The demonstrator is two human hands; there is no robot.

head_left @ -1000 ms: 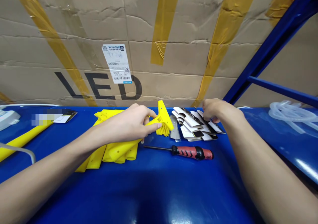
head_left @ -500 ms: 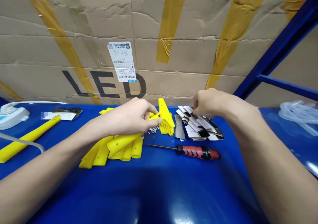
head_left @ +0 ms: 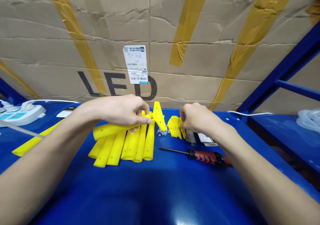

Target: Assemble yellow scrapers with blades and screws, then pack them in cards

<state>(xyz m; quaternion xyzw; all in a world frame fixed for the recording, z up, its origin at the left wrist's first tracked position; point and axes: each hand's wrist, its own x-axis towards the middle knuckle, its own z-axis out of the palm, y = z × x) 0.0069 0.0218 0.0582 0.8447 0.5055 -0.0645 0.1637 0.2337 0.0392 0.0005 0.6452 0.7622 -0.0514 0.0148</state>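
My left hand [head_left: 127, 112] grips a yellow scraper handle [head_left: 112, 130] with a flared, T-shaped head [head_left: 158, 115] pointing right. It is held over several yellow handle tubes [head_left: 130, 146] lying side by side. My right hand [head_left: 197, 117] is closed, its bent fingertips at the right end of a row of small yellow plastic plates [head_left: 174, 126]; they appear to pinch the end plate, though its top is partly hidden. Small loose screws [head_left: 163, 131] lie between the tubes and the plates. Grey metal blades [head_left: 191, 137] sit just under my right hand.
A red and black screwdriver [head_left: 205, 156] lies in front of the plates. Folded printed cards [head_left: 206, 139] are partly behind my right wrist. At left are a power strip [head_left: 27, 114] and a long yellow tube [head_left: 37, 138]. A big cardboard box [head_left: 160, 28] stands behind; clear tubing [head_left: 308, 120] lies right.
My right hand has moved left from the folded cards to the yellow plates. My left hand still holds the scraper handle, now more level. The whole view has shifted left.
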